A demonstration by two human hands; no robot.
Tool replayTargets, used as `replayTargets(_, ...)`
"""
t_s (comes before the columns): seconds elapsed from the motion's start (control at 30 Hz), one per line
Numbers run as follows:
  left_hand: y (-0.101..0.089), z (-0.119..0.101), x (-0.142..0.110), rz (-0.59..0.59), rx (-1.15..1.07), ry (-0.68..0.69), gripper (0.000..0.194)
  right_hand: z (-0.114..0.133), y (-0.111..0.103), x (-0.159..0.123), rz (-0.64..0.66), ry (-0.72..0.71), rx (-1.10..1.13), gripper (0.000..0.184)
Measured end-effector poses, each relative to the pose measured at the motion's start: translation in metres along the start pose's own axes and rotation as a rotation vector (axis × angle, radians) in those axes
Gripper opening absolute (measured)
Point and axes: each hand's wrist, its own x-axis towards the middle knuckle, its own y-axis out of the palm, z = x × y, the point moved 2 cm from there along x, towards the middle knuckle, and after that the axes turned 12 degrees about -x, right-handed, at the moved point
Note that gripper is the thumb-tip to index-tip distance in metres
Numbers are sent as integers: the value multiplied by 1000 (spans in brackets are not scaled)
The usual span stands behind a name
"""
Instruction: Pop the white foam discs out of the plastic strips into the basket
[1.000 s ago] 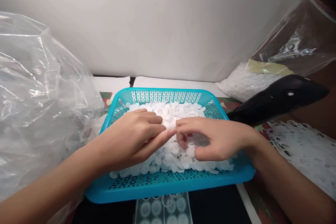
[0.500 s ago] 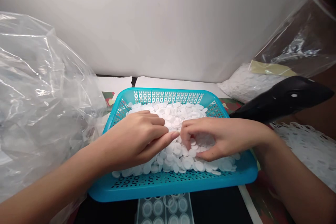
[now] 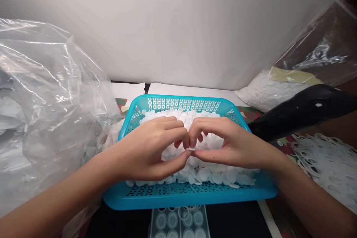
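Over the heap of white discs point(image 3: 205, 174) in the turquoise basket point(image 3: 189, 202), my left hand point(image 3: 142, 148) and right hand point(image 3: 231, 143) curl inward, fingertips pinching one thin disc point(image 3: 190, 149) between them, edge-on, which calls for a steady hold.

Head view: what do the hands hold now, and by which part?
One white disc, edge-on, pinched at its rim between the fingertips of the left hand and right hand; which fingers cannot be told.

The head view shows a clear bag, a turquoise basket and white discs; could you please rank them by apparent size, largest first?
Clear bag and turquoise basket: too alike to rank. Smallest: one white disc.
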Motion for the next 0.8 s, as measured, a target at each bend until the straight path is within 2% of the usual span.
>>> replayTargets(0.47,-1,-7,2,43,-67,88,14,-2,3,-1,70,-2,138,14)
replayTargets(0.63,-1,-3,-1,-52,22,42,8,-4,0,0,11,28,143,12)
replayTargets(0.8,-1,1,-1,-83,87,-7,16,-6,-2,1,-55,86,152,11)
